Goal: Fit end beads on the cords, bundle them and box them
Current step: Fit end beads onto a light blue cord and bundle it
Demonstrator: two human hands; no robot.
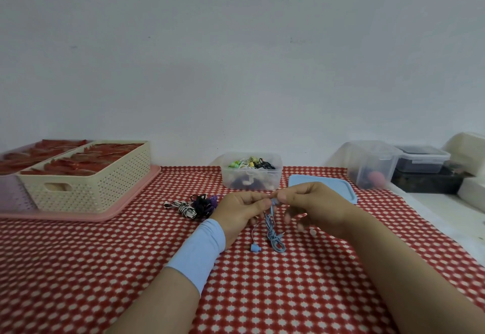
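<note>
My pale blue fabric wristband [199, 249] leads to my left hand [241, 210]; it and my right hand [312, 207] pinch the thin light-blue cord [273, 231] by its end, the rest dangling below my fingertips. If my pinch slackens, the small blue bead [274, 200] there could slip off.

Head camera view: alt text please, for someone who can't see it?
A left hand and right hand pinch one end of a light blue cord over a red checked tablecloth. Bundled cords lie beside them; a clear box stands behind.

Basket [105, 189] on tray [136, 197] far left, bundles [195, 205] at centre, tub [252, 179] behind them, lid [328, 184] right of tub.
</note>
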